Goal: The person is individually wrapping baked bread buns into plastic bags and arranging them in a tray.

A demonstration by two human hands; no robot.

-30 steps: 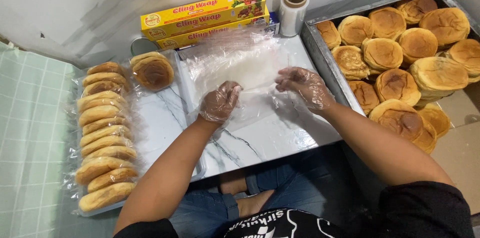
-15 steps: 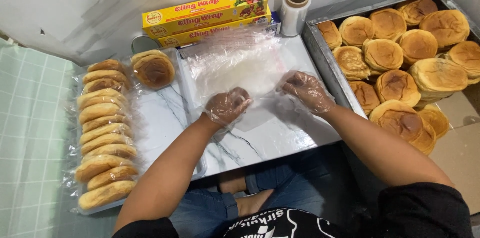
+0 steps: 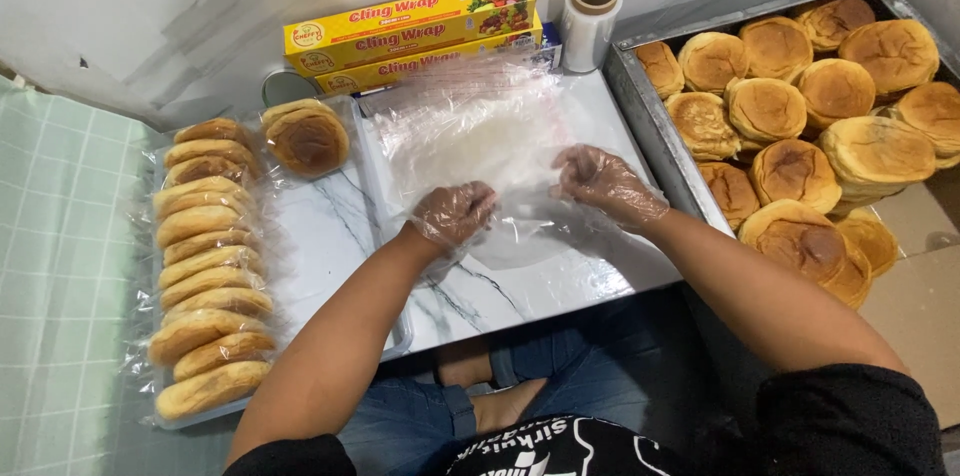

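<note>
A row of wrapped buns (image 3: 205,271) lies along the nine o'clock side of the marbled surface (image 3: 330,236), stacked on edge from ten o'clock down to eight o'clock, each in clear film. One more wrapped bun (image 3: 308,139) sits apart at eleven o'clock. So a good share of the wrapping looks done. Much looks left: the metal tray (image 3: 640,111) at two to three o'clock is piled with bare buns (image 3: 790,106), none of them wrapped.

A sheet of clear film (image 3: 480,141) lies spread flat at the centre of the surface, running up toward the yellow box of cling wrap (image 3: 410,31) at twelve o'clock; a roll of film (image 3: 590,21) stands upright just beside the box at one o'clock. No bun rests on the sheet yet.

Both hands wear thin clear gloves. The left hand (image 3: 455,214) is curled loosely, knuckles up, fingers pinching the near edge of the film. The right hand (image 3: 600,181) is half open, fingers bent down onto the same edge a little toward three o'clock, apparently gripping it. Both forearms reach in from six o'clock.
</note>
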